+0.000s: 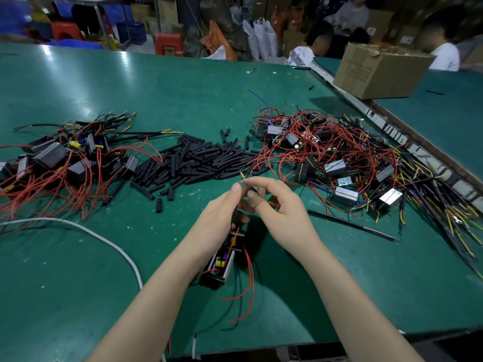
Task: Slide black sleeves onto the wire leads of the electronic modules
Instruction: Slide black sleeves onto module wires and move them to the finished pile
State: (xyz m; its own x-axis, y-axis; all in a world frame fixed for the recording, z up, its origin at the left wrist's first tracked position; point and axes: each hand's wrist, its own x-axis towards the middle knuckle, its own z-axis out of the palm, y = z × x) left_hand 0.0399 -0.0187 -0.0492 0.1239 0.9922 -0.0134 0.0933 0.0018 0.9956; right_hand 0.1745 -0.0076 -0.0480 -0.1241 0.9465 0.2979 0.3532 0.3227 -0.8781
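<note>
My left hand (222, 207) pinches wire leads (241, 176) upright, steadying tips; right hand (277, 205) pinches black sleeve (253, 189) at them for threading. Module (224, 257) hangs below hands; spare sleeves (193, 160) heaped beyond.

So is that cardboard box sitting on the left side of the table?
No, the cardboard box sits at the far right.

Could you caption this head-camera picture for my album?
Two hands pinch a module's leads over a green table, sleeves piled behind.
</note>
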